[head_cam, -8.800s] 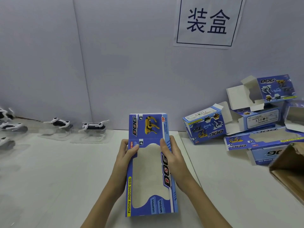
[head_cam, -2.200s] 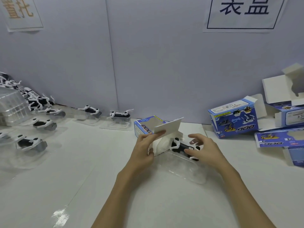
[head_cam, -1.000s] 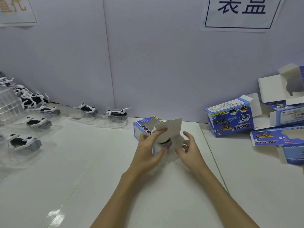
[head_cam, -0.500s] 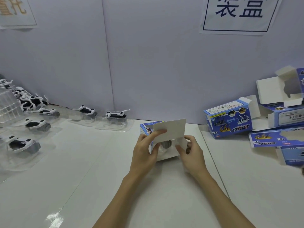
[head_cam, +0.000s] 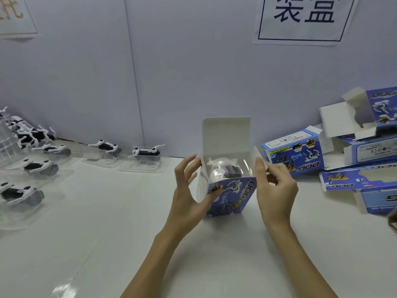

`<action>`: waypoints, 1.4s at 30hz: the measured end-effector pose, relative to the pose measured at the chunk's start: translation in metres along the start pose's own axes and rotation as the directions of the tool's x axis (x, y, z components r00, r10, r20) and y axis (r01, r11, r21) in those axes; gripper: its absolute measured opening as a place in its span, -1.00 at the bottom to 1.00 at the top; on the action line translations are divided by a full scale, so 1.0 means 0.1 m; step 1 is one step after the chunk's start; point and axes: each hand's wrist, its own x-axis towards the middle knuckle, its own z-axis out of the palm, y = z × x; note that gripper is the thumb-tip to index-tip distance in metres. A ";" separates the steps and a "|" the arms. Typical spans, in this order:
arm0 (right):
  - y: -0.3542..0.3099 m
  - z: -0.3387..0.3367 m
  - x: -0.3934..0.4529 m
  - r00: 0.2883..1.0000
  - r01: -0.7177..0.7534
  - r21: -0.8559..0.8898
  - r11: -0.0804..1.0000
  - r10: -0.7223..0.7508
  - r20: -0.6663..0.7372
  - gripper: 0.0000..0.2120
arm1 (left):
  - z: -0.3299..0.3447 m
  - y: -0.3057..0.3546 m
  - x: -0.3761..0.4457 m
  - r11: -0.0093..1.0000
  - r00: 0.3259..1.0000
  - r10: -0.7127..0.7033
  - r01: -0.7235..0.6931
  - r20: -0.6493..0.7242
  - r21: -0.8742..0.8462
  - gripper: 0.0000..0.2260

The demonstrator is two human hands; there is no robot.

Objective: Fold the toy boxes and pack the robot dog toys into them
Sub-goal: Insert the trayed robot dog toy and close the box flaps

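The blue toy box stands on end on the white table, tilted a little, its open end up. Its white lid flap sticks straight up at the back. Inside the opening sits a black-and-white robot dog toy in its clear plastic tray. My left hand holds the box's left side, thumb on the printed front, fingers raised beside the left side flap. My right hand holds the right side, one digit up against the right side flap, the other fingers curled.
Several robot dogs in clear trays line the left of the table, the nearest just left of the box. A stack of clear trays is at the far left. Folded and flat blue boxes pile at the right. A brown carton edge shows at the right border.
The box lay on its side while the toy in its tray slid into it. Now both hands have turned it upright, open end up, with the toy inside.
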 end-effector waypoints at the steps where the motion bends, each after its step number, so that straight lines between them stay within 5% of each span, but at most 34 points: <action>1: -0.01 0.00 -0.01 1.000 0.026 -0.017 1.000 -0.026 -0.008 -0.82 | 0.01 0.02 0.01 0.999 1.000 -0.013 0.013 0.002 -0.030 -0.28; 8: -0.10 0.02 -0.09 0.981 0.164 0.019 0.986 -0.165 0.105 -0.76 | -0.02 0.12 0.03 0.995 0.995 -0.091 0.093 0.047 -0.041 -0.47; 12: -0.10 0.04 -0.14 0.961 0.124 0.077 0.989 -0.139 0.237 -0.58 | -0.03 0.21 0.03 0.966 0.974 -0.203 0.216 0.100 -0.145 -0.55; 19: -0.08 0.03 -0.13 0.967 -0.023 0.202 0.979 -0.030 0.254 -0.65 | -0.01 0.32 0.01 0.961 0.951 -0.238 0.260 0.197 -0.093 -0.76; 27: -0.03 0.02 -0.05 0.964 -0.113 0.282 0.953 0.037 0.263 -0.81 | 0.13 0.31 0.08 0.997 0.993 -0.077 0.075 0.087 0.029 -0.76; 31: -0.05 0.01 -0.05 0.962 -0.143 0.363 0.921 0.043 0.268 -0.75 | 0.15 0.31 0.11 0.989 0.988 -0.122 0.129 0.093 -0.078 -0.81; 34: -0.04 0.04 -0.06 0.967 -0.098 0.424 0.900 -0.015 0.255 -0.62 | 0.17 0.34 0.12 0.970 0.982 -0.163 0.176 0.092 -0.166 -0.65; 39: 0.02 0.00 -0.09 0.962 -0.107 0.383 0.918 -0.001 0.273 -0.72 | 0.16 0.31 0.09 0.966 0.982 -0.173 0.185 0.077 -0.183 -0.51; 42: 0.00 0.00 -0.08 0.952 -0.268 0.456 0.849 0.159 0.263 -0.61 | 0.16 0.25 0.07 0.981 0.986 -0.136 0.148 0.095 -0.128 -0.62</action>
